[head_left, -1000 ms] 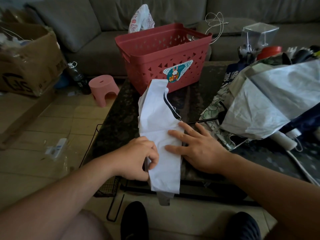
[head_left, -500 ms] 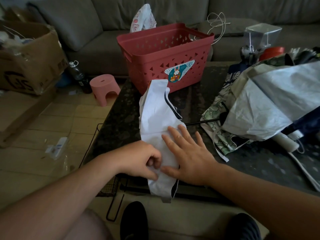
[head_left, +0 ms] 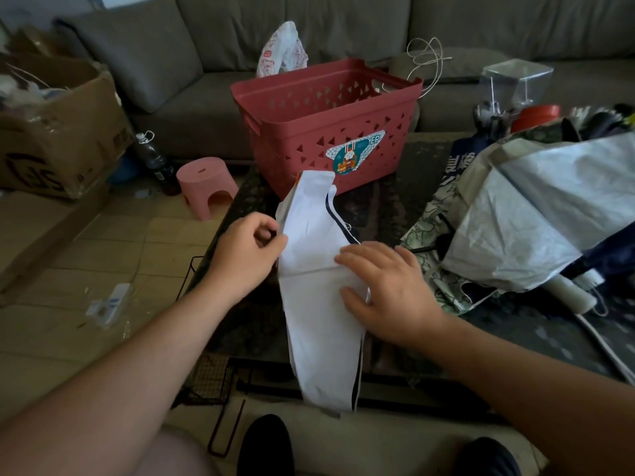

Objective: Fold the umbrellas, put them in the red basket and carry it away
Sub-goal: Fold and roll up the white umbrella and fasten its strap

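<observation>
A white umbrella (head_left: 314, 255) with a dark trim lies flattened lengthwise on the dark table (head_left: 398, 207), its near end hanging over the front edge. My left hand (head_left: 245, 257) pinches the fabric's left edge between thumb and fingers. My right hand (head_left: 388, 292) presses flat on the umbrella's right side, fingers spread. The red basket (head_left: 326, 121) stands behind the umbrella at the table's far side; what it holds cannot be seen. A heap of unfolded umbrellas (head_left: 536, 214), silver-grey, patterned green and navy, lies at the right.
A grey sofa (head_left: 343, 29) runs along the back. On the floor at the left are a cardboard box (head_left: 58, 132), a pink stool (head_left: 206, 185) and a bottle (head_left: 153, 159). A clear box (head_left: 515, 80) and red tub (head_left: 536, 116) stand behind the heap.
My left hand has slid up the umbrella's left edge, away from me. My right hand has moved further up and right, still pressing on the fabric.
</observation>
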### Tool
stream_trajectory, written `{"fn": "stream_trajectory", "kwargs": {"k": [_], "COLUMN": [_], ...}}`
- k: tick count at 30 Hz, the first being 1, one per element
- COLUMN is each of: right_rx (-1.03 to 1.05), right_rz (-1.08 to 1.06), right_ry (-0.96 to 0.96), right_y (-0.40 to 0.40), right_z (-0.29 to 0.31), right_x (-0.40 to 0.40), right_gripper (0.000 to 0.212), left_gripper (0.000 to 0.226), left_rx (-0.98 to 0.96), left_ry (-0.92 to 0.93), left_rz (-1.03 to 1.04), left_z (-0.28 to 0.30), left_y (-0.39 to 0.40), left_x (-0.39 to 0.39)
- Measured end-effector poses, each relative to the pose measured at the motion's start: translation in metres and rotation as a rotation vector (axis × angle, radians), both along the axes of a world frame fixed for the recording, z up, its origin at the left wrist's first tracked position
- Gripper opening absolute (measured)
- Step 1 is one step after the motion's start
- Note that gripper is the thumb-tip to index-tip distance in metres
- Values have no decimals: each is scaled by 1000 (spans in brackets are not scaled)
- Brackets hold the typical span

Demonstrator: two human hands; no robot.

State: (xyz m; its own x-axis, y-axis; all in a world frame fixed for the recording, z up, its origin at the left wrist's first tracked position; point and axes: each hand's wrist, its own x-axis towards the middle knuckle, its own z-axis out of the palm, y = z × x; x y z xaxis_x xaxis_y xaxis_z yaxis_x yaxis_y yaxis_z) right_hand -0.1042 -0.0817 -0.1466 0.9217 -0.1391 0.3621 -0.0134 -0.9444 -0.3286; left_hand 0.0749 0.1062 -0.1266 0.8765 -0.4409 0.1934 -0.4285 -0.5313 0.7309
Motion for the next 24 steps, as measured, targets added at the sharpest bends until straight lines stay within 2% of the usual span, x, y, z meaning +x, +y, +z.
{"fn": "stream_trajectory", "kwargs": {"k": [2, 7, 9, 11, 14, 17, 21, 24], "right_rx": [74, 281, 346, 380, 417, 417, 442, 561], "right_rz": [-90, -166, -192, -210, -232, -211, -115, -32], "right_ry": [5, 207, 254, 267, 230, 180, 102, 23], "right_y": [-3, -17, -20, -23, -29, -34, -39, -39], "right_z": [8, 16, 18, 20, 24, 30, 42, 54], "right_x": [10, 36, 45, 51, 57, 58, 54, 51], "right_gripper": [50, 52, 55, 58, 59, 60, 54, 39], "left_gripper": [27, 38, 34, 20, 12, 3, 36, 31], "left_rx": [-49, -81, -83, -74, -99, -216, -395, -441], "left_ry": [94, 274, 297, 305, 292, 336, 401, 307], "left_rz": [33, 21, 48, 63, 56, 6, -174, -217], "left_z": [1, 1, 3, 6, 13, 24, 40, 50], "left_y": [-11, -36, -43, -50, -56, -58, -51, -46], "left_x": [6, 11, 13, 13, 11, 2, -12, -23]}}
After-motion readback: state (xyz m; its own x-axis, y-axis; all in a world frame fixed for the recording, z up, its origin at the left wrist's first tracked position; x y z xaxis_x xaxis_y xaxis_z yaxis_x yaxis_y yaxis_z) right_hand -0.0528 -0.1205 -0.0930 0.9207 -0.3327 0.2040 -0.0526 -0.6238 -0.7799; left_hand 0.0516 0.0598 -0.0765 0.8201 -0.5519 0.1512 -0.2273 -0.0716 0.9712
